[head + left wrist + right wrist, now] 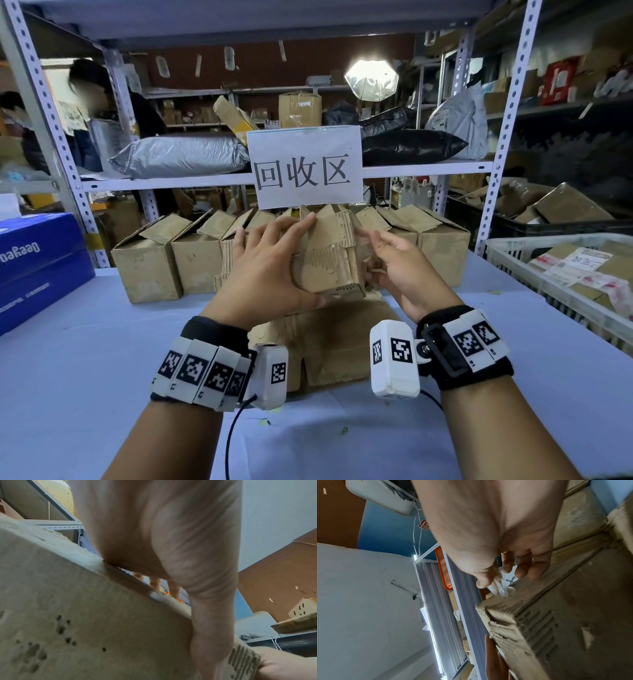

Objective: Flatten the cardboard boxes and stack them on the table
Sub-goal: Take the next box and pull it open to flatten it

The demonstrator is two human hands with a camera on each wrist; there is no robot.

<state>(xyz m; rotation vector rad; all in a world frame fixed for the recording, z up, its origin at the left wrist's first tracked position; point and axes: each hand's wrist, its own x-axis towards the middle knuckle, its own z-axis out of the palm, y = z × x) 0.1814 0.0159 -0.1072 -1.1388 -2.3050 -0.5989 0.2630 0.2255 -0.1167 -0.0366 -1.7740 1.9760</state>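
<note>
A worn small cardboard box is held above the table, in front of the sign. My left hand grips its left side, fingers over the top and thumb underneath; in the left wrist view the left hand wraps round the box. My right hand is at the box's right side. In the right wrist view the right hand pinches a strip of clear tape that still sticks to the box at its corner. Flattened cardboard lies on the table under my hands.
A row of upright cardboard boxes stands at the back of the light blue table. A blue carton sits at the left, a white crate of parcels at the right. Shelving carries a paper sign. A person stands behind, far left.
</note>
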